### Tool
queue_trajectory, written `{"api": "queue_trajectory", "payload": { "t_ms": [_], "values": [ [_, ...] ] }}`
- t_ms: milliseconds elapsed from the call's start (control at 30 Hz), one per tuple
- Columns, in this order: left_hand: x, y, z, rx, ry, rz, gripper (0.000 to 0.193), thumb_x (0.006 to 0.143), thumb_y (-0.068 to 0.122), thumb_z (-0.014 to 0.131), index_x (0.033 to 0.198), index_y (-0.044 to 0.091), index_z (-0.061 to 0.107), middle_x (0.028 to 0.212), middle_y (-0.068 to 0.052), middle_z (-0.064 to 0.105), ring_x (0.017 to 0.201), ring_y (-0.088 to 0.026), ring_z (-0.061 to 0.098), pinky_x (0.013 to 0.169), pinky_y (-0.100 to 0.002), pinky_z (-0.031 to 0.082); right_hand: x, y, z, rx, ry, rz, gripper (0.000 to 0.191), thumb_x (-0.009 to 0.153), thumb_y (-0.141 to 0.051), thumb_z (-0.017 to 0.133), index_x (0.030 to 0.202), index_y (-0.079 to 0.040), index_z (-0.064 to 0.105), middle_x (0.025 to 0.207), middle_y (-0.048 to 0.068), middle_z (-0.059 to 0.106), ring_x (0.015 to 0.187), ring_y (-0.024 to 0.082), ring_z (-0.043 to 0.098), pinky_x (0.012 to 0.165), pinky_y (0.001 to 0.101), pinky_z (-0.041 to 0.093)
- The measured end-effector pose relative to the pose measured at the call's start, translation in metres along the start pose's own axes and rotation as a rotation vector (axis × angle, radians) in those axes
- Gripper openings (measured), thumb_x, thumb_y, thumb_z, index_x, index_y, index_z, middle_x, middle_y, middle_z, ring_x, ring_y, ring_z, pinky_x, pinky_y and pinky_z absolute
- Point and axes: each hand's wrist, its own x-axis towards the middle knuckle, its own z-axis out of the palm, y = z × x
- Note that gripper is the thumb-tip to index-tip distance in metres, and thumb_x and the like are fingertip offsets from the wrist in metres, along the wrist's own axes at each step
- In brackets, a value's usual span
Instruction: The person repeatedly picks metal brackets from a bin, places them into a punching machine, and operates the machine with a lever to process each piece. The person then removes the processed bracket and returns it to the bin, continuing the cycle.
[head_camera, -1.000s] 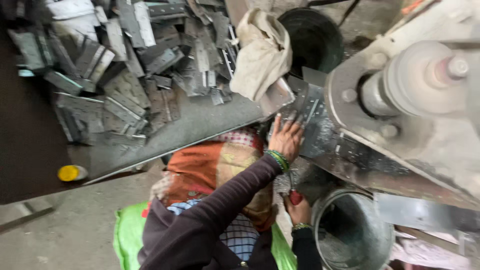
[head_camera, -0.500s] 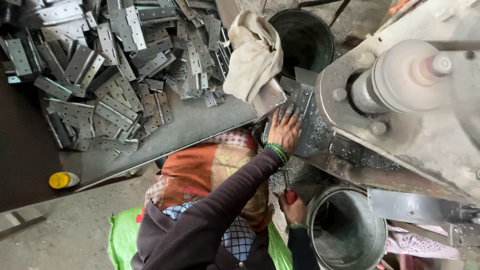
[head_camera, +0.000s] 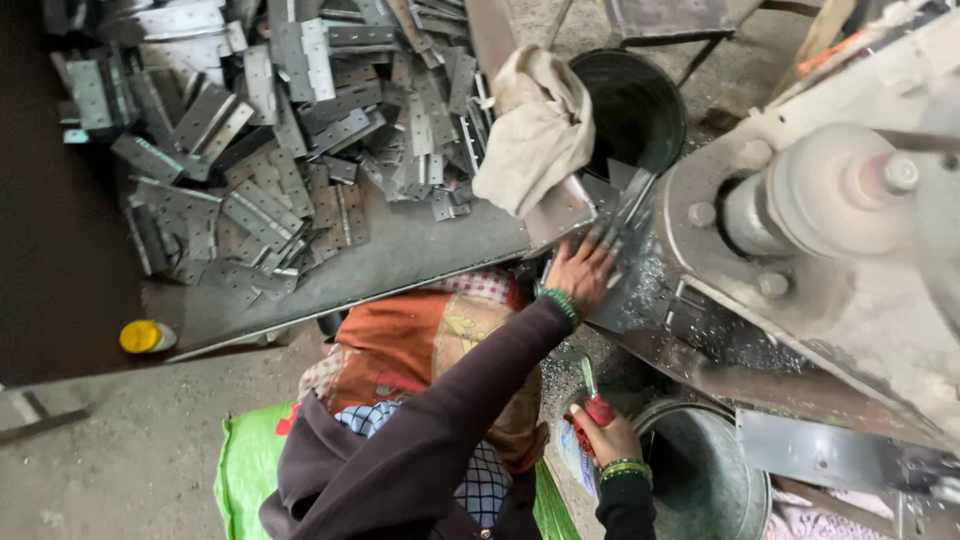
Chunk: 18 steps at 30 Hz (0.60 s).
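Observation:
My left hand (head_camera: 580, 272), with green bangles at the wrist, reaches out in a dark sleeve to the sloping metal bed of a grey machine (head_camera: 800, 260). Its fingers press on a few grey hinge plates (head_camera: 625, 225) at the bed's edge. My right hand (head_camera: 605, 435), also with bangles, stays low by my lap and grips a red-handled tool (head_camera: 594, 408) with a thin metal blade pointing up. Metal filings (head_camera: 700, 330) lie scattered over the machine's bed beside my left hand.
A heap of grey hinge plates (head_camera: 280, 150) covers a dark table (head_camera: 420, 260). A beige rag (head_camera: 535, 135) hangs at its corner next to a dark bucket (head_camera: 630, 105). A steel bucket (head_camera: 700, 470) stands by my right hand. A yellow-capped bottle (head_camera: 145, 336) lies on the concrete floor.
My view has swung, so the heap of plates sits lower and nearer. My left hand has stayed on the plates at the machine's bed, and my right hand still holds the red-handled tool.

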Motion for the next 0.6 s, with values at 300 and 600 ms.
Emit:
{"api": "queue_trajectory", "payload": {
  "t_ms": [300, 600],
  "values": [
    [-0.145, -0.069, -0.061, -0.133, -0.069, 0.079, 0.047, 0.095, 0.041, 0.053, 0.138, 0.026, 0.061, 0.155, 0.001, 0.050, 0.153, -0.022, 0.032, 0.127, -0.060, 0.022, -0.006, 0.030, 0.050, -0.408, 0.001, -1.002, 0.032, 0.089, -0.036, 0.068, 0.106, -0.011, 0.077, 0.096, 0.019, 0.071, 0.083, 0.028, 0.067, 0.077, 0.0378, 0.051],
    [-0.247, -0.260, -0.154, 0.559, 0.120, -0.755, 0.070, 0.078, 0.050, 0.066, 0.136, 0.011, 0.060, 0.139, -0.008, 0.058, 0.134, -0.031, 0.043, 0.108, -0.059, 0.033, -0.001, 0.037, 0.060, -0.551, 0.131, -1.358, 0.051, 0.082, -0.007, 0.064, 0.128, -0.028, 0.070, 0.117, 0.023, 0.068, 0.104, 0.034, 0.071, 0.097, 0.0395, 0.054]
  ]
}}
